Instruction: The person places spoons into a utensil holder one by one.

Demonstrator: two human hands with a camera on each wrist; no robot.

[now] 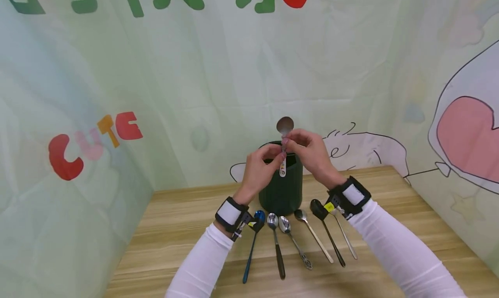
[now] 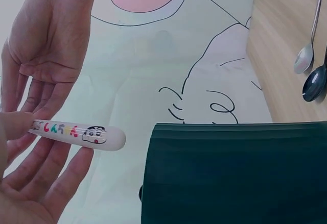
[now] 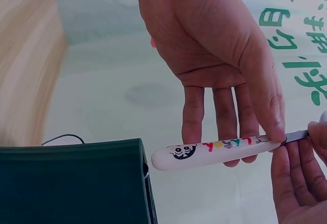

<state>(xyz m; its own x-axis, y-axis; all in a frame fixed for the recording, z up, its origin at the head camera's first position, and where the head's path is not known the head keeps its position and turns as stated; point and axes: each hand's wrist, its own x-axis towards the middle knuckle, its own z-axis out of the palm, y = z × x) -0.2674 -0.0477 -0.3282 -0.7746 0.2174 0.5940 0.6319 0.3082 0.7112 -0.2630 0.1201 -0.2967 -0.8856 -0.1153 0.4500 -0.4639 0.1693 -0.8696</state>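
Observation:
A spoon (image 1: 285,125) with a metal bowl and a white cartoon-printed handle (image 2: 94,136) is held up over a dark green container (image 1: 280,192). My left hand (image 1: 259,170) pinches the handle near its metal neck. Nearer the bowl, my right hand (image 1: 312,153) pinches the neck between thumb and fingers. In the right wrist view, the handle's rounded end (image 3: 166,158) points towards the container, with the left hand (image 3: 214,35) above it and the right hand (image 3: 306,183) at the lower right. Most of the container's inside is hidden.
Several spoons lie in a row on the wooden table (image 1: 175,237) before the container, among them a blue spoon (image 1: 252,246), a black spoon (image 1: 329,235) and a silver spoon with an ornate handle (image 1: 296,241). A printed cloth backdrop (image 1: 218,72) stands behind and beside the table.

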